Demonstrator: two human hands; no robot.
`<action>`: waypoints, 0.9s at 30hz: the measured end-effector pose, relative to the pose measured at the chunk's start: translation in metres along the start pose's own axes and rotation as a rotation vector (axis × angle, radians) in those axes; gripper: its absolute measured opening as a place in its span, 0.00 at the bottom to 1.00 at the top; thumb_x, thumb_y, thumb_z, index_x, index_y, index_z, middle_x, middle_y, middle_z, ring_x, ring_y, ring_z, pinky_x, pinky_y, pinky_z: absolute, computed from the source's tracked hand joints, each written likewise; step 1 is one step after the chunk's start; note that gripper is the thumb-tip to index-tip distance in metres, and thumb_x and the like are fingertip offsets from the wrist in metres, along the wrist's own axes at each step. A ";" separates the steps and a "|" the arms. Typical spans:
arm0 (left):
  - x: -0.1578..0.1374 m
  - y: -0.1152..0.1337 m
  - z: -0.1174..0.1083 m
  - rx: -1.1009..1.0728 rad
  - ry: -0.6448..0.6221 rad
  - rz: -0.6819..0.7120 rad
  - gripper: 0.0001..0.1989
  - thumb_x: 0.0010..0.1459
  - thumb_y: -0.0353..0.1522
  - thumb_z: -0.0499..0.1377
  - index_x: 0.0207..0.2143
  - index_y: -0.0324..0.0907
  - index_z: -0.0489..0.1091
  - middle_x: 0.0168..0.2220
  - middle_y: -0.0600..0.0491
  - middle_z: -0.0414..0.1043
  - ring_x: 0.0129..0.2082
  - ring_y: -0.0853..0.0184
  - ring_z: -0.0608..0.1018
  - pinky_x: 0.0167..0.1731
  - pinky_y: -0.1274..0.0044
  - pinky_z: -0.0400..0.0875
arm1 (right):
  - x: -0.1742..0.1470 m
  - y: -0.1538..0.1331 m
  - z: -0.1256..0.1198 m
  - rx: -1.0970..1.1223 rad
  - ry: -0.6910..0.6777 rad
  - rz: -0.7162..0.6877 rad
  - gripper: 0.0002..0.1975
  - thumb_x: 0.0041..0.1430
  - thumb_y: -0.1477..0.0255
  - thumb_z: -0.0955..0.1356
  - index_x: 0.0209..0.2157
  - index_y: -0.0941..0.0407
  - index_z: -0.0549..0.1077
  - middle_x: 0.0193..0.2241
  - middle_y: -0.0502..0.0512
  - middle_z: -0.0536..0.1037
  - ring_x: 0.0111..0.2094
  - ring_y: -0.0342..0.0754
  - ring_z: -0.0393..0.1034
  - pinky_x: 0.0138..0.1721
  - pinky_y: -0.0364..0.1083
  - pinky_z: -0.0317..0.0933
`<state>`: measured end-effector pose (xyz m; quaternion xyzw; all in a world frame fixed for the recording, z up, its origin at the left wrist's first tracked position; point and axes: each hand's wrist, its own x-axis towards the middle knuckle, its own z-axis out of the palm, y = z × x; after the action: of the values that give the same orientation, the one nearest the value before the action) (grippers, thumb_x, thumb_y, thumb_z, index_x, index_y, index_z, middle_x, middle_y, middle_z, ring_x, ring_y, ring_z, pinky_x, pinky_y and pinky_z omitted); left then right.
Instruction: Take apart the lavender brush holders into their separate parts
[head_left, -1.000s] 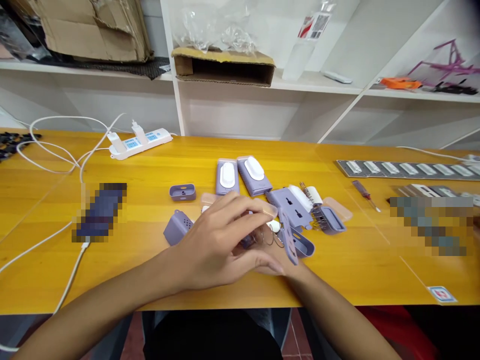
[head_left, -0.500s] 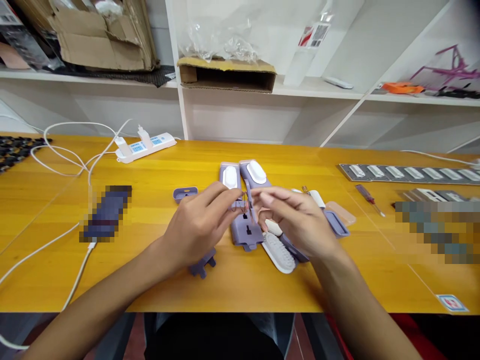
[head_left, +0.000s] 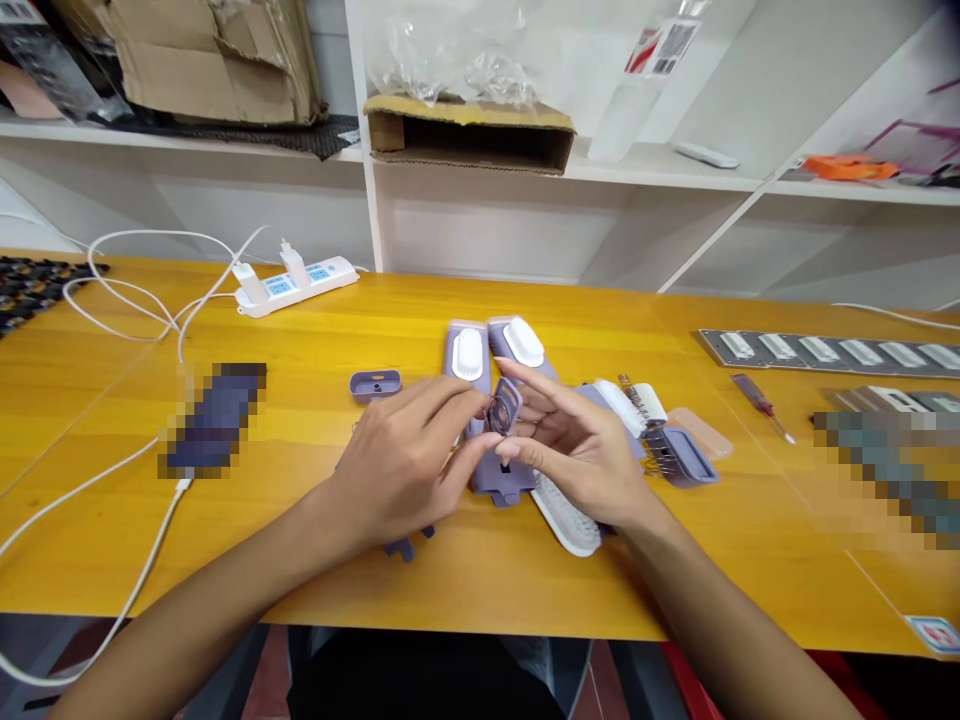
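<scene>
My left hand (head_left: pixel 401 450) is closed, thumb and fingertips pinching a thin metal spring (head_left: pixel 495 412) against a small purple plastic part (head_left: pixel 511 396). My right hand (head_left: pixel 581 445) grips that part between thumb and fingers, its cupped face turned towards the left fingertips. Directly beneath lies a flat purple piece with slots (head_left: pixel 499 482). Two purple parts with white oval pads, a left one (head_left: pixel 468 355) and a right one (head_left: pixel 523 342), lie just behind my hands. A white bristled brush head (head_left: pixel 570 520) shows partly under my right hand.
To the right are several springs (head_left: pixel 660 452), a purple tray-shaped part (head_left: pixel 690 458) and a screwdriver (head_left: pixel 761 405). A purple cap (head_left: pixel 375 385) sits left of centre. A phone (head_left: pixel 217 415) on a cable and a power strip (head_left: pixel 300 287) are further left. Shelves (head_left: pixel 480 225) stand behind.
The purple part in my right hand has turned so its hollow side shows, and my hands have come closer together. The camera view has shifted slightly.
</scene>
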<state>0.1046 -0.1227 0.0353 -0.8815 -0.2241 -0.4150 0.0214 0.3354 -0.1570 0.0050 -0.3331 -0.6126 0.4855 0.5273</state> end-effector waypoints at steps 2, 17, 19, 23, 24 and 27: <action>-0.001 0.001 0.000 -0.028 0.017 -0.013 0.10 0.71 0.29 0.65 0.53 0.38 0.74 0.49 0.44 0.85 0.48 0.56 0.88 0.46 0.67 0.84 | -0.003 0.001 0.002 0.013 -0.002 0.014 0.34 0.66 0.72 0.80 0.70 0.41 0.75 0.54 0.54 0.86 0.42 0.49 0.83 0.45 0.50 0.83; 0.003 0.004 -0.008 -0.355 -0.064 -0.185 0.09 0.67 0.29 0.68 0.50 0.39 0.80 0.41 0.48 0.87 0.33 0.65 0.85 0.37 0.73 0.80 | -0.010 -0.006 0.005 0.117 -0.042 0.094 0.30 0.65 0.73 0.81 0.66 0.44 0.77 0.48 0.55 0.85 0.42 0.49 0.84 0.47 0.51 0.83; 0.005 0.005 -0.010 -0.362 -0.078 -0.206 0.09 0.67 0.30 0.68 0.48 0.38 0.80 0.40 0.48 0.87 0.32 0.66 0.84 0.35 0.74 0.78 | -0.011 -0.006 0.005 0.132 -0.052 0.099 0.30 0.66 0.73 0.80 0.66 0.44 0.77 0.48 0.55 0.85 0.42 0.49 0.85 0.46 0.51 0.83; 0.006 0.007 -0.013 -0.353 -0.092 -0.220 0.08 0.66 0.31 0.68 0.46 0.38 0.78 0.39 0.49 0.86 0.30 0.68 0.81 0.33 0.75 0.75 | -0.011 -0.006 0.005 0.144 -0.061 0.093 0.30 0.65 0.75 0.81 0.65 0.43 0.78 0.48 0.53 0.86 0.44 0.48 0.85 0.47 0.48 0.82; 0.006 0.008 -0.013 -0.351 -0.096 -0.225 0.08 0.66 0.31 0.68 0.46 0.38 0.78 0.37 0.50 0.85 0.29 0.69 0.80 0.32 0.76 0.74 | -0.011 -0.005 0.006 0.148 -0.063 0.086 0.30 0.65 0.76 0.81 0.65 0.42 0.78 0.48 0.53 0.86 0.44 0.48 0.85 0.47 0.47 0.82; 0.006 0.009 -0.014 -0.355 -0.107 -0.236 0.09 0.66 0.31 0.68 0.48 0.37 0.77 0.35 0.53 0.83 0.29 0.70 0.79 0.31 0.77 0.73 | -0.009 -0.006 0.008 0.164 -0.059 0.035 0.30 0.64 0.78 0.81 0.64 0.43 0.78 0.49 0.53 0.87 0.47 0.49 0.86 0.48 0.48 0.83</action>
<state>0.1011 -0.1318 0.0503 -0.8598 -0.2498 -0.4004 -0.1949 0.3303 -0.1693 0.0075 -0.2847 -0.5803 0.5527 0.5261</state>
